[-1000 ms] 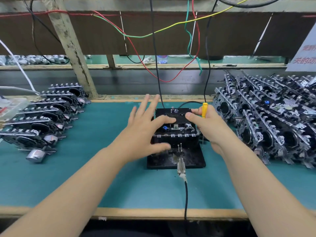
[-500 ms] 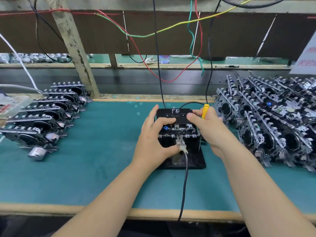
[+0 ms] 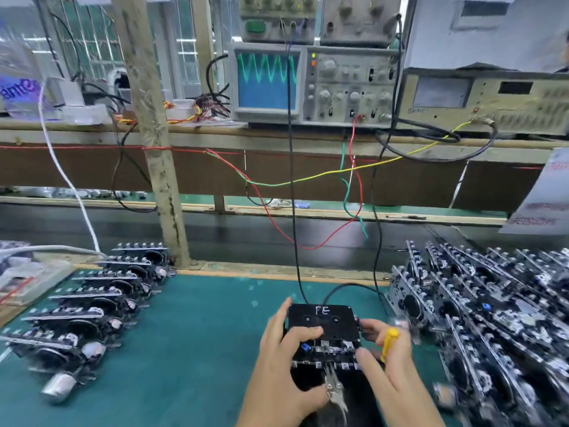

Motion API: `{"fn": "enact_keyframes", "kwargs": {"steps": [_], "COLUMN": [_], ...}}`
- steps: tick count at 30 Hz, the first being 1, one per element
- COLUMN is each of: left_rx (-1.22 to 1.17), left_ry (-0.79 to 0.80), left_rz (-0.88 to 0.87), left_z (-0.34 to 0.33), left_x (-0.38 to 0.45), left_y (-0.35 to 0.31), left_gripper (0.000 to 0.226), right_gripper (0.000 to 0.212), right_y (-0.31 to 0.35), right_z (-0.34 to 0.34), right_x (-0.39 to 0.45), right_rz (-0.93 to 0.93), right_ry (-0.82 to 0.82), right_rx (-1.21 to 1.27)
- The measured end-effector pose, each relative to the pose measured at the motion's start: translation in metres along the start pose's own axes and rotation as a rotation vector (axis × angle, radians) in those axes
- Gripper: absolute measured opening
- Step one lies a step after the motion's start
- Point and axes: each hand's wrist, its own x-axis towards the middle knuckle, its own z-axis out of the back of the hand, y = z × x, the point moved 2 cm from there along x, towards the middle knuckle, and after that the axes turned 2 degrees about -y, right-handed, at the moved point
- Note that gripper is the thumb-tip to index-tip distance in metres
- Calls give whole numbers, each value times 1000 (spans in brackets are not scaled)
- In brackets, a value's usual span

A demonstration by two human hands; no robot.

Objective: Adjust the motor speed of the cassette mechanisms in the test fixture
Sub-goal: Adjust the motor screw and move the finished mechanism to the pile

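Note:
A black test fixture (image 3: 323, 318) marked "FE" sits on the green mat with a cassette mechanism (image 3: 328, 349) seated in it. My left hand (image 3: 286, 365) grips the fixture's left side, forefinger lying across its top and thumb by a metal clip (image 3: 334, 388) at the front. My right hand (image 3: 389, 362) holds a yellow-handled screwdriver (image 3: 388, 343) at the fixture's right side; its tip is hidden. On the shelf above, an oscilloscope (image 3: 268, 78) shows a green wave.
A row of cassette mechanisms (image 3: 92, 306) stands on the left of the mat (image 3: 197, 334), a large pile of cassette mechanisms (image 3: 492, 318) on the right. Cables (image 3: 292, 180) hang from shelf instruments to the fixture. A wooden post (image 3: 154, 134) rises at back left.
The view has tilted up, bringing the oscilloscope and shelf into sight. My left hand closed from spread fingers onto the fixture. The clip now sits at the mechanism's front.

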Motion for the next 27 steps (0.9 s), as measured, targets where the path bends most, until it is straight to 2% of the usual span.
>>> {"fn": "enact_keyframes", "kwargs": {"steps": [3, 7, 11, 14, 16, 23, 27], "left_rx": [-4, -10, 1, 3, 3, 12, 6], "left_ry": [7, 1, 4, -5, -7, -15, -27], "left_rz": [26, 35, 26, -4, -11, -21, -10], "left_z": [-1, -3, -2, -2, -2, -2, -3], "left_x": [-1, -2, -3, -1, 0, 1, 1], "left_y": [3, 6, 7, 8, 10, 7, 9], "left_gripper": [69, 67, 69, 67, 65, 69, 70], "right_gripper": [26, 26, 30, 14, 12, 13, 16], "right_y": [0, 15, 39, 56, 62, 37, 18], "right_z": [10, 25, 39, 38, 33, 11, -2], "right_x": [0, 3, 5, 8, 8, 8, 1], "right_rz": [-3, 24, 257, 452, 514, 241, 216], "right_ry": [-68, 18, -201, -313, -340, -142, -176], "right_rx": [-104, -239, -216, -224, -253, -106, -193]}}
